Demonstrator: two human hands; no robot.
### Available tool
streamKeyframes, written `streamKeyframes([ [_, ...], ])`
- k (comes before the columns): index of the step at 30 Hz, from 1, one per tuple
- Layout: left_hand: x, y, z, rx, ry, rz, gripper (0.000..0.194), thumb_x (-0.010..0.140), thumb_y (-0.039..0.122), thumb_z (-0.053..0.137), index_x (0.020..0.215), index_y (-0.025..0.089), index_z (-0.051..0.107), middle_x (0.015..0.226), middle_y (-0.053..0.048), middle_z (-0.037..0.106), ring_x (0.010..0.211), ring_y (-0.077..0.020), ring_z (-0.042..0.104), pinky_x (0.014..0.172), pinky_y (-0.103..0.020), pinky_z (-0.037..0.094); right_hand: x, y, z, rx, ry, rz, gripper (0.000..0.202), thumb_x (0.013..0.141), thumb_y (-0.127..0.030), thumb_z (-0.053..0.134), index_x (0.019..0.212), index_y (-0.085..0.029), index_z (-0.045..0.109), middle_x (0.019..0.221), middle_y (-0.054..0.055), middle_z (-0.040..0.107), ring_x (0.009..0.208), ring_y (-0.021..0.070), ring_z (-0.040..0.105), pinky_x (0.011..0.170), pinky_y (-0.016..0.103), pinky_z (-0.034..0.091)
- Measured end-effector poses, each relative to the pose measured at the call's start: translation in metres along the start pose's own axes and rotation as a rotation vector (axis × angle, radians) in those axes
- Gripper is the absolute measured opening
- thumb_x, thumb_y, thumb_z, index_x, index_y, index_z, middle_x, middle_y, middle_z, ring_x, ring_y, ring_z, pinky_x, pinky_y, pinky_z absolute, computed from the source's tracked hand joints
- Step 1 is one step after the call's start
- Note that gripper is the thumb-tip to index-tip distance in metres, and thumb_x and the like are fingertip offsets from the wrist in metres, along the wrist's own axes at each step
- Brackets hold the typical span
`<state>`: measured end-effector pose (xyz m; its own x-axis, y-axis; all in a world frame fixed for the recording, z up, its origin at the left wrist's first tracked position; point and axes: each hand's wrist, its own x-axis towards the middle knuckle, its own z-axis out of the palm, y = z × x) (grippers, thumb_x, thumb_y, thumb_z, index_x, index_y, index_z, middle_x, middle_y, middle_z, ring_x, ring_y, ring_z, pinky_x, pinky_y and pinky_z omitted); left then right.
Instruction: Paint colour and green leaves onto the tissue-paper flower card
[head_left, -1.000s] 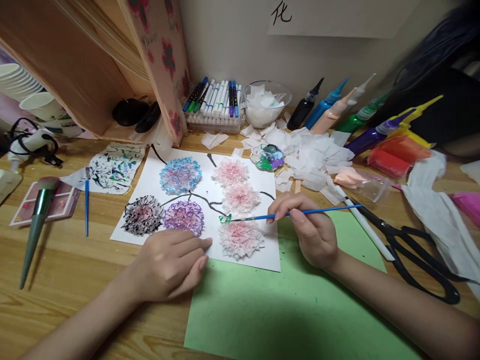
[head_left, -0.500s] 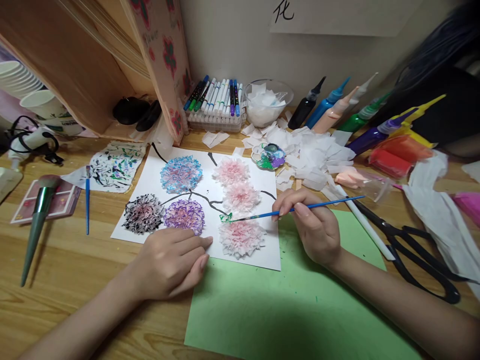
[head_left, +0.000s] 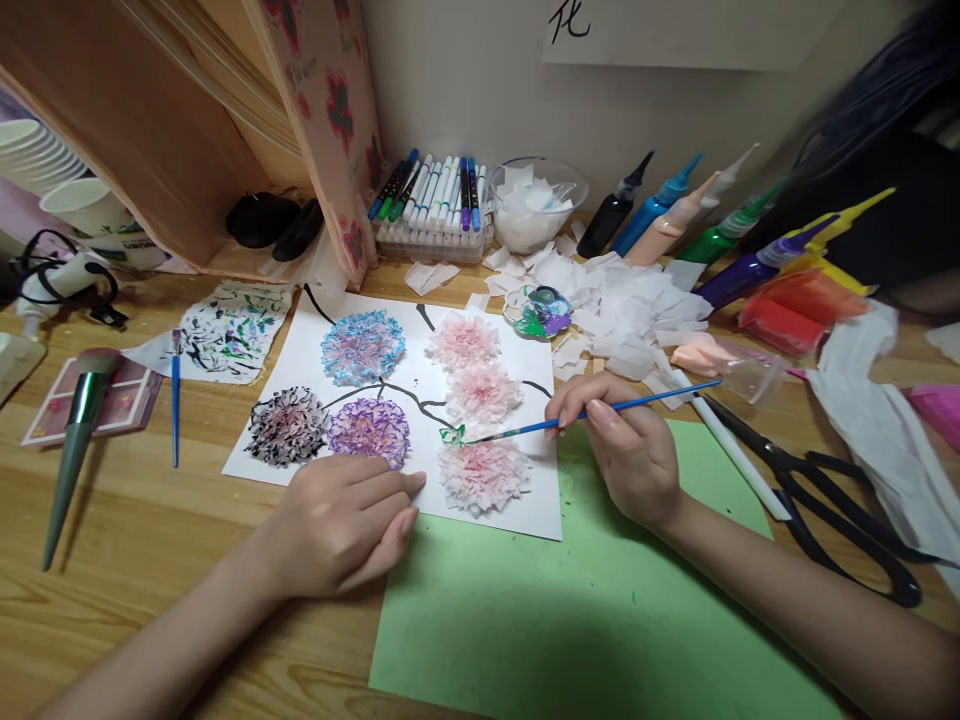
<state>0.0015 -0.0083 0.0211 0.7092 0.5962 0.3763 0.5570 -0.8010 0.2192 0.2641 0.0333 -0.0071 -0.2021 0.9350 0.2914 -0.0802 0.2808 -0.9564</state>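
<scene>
My right hand pinches a thin blue paintbrush. The brush tip rests at a green painted patch on the top edge of the lower pink paper flower. My left hand lies on the lower edge of the white sheet, fingers stretched out, holding nothing. Just above it is a purple-edged flower. Also on the sheet are a black-edged flower, a blue-edged flower and two more pink flowers, with black painted branches between them.
A paint palette sits at the sheet's top right, beside white paper scraps. Paint bottles and a glass bowl stand behind. Black scissors lie right, by green paper. A large makeup brush lies left.
The brush has shifted very slightly, its handle end a little left. Green paint shows a bit more clearly at the flower's edge. The left hand has stayed in place.
</scene>
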Motion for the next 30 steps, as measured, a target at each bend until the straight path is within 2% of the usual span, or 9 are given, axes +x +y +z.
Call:
streamKeyframes([
  [9,0.000,0.000,0.000,-0.005,0.004,0.005,0.024,0.088,0.014,0.039,0.069,0.017,0.054,0.085,-0.003,0.071,0.061,-0.0120,0.058,0.057,-0.025,0.042,0.002,-0.001,0.000,0.015,0.052,-0.025,0.023,0.090,-0.029,0.041,0.077,-0.021,0.058,0.072,0.002,0.054,0.065,0.0154,0.053,0.061,0.031,0.042],
  [14,-0.001,0.000,-0.002,-0.015,-0.005,-0.009,0.023,0.086,0.012,0.040,0.072,0.017,0.057,0.084,-0.003,0.070,0.063,-0.0124,0.059,0.059,-0.025,0.045,0.019,0.001,-0.010,-0.148,0.363,-0.146,0.021,0.090,-0.033,0.042,0.078,-0.022,0.055,0.078,0.003,0.053,0.071,0.0164,0.053,0.063,0.031,0.042],
  [17,0.000,0.001,-0.002,-0.019,0.004,-0.008,0.021,0.085,0.011,0.041,0.077,0.017,0.059,0.082,-0.003,0.070,0.064,-0.0124,0.059,0.058,-0.025,0.045,0.030,0.004,-0.020,-0.338,0.449,-0.158,0.022,0.092,-0.034,0.041,0.081,-0.022,0.055,0.081,0.003,0.053,0.073,0.0153,0.053,0.063,0.029,0.041],
  [22,0.006,0.003,-0.005,-0.007,0.048,0.012,0.024,0.085,0.011,0.039,0.078,0.017,0.061,0.076,-0.002,0.069,0.062,-0.0116,0.060,0.056,-0.023,0.046,0.032,0.007,-0.025,-0.506,0.360,-0.098,0.025,0.094,-0.033,0.036,0.085,-0.021,0.055,0.083,0.002,0.054,0.079,0.0151,0.052,0.071,0.030,0.041],
  [25,0.008,0.003,-0.007,0.001,0.056,0.021,0.024,0.085,0.010,0.040,0.077,0.016,0.061,0.075,-0.002,0.070,0.061,-0.0118,0.060,0.055,-0.023,0.047,0.030,0.010,-0.025,-0.505,0.283,-0.024,0.025,0.094,-0.035,0.035,0.087,-0.021,0.055,0.084,0.002,0.054,0.077,0.0151,0.053,0.067,0.030,0.041],
  [30,0.006,0.003,-0.006,0.003,0.050,0.014,0.025,0.085,0.010,0.040,0.075,0.016,0.061,0.075,-0.002,0.069,0.060,-0.0123,0.060,0.055,-0.024,0.046,0.030,0.011,-0.026,-0.461,0.315,-0.022,0.026,0.093,-0.038,0.036,0.086,-0.020,0.055,0.085,0.003,0.054,0.073,0.0143,0.052,0.060,0.028,0.042],
])
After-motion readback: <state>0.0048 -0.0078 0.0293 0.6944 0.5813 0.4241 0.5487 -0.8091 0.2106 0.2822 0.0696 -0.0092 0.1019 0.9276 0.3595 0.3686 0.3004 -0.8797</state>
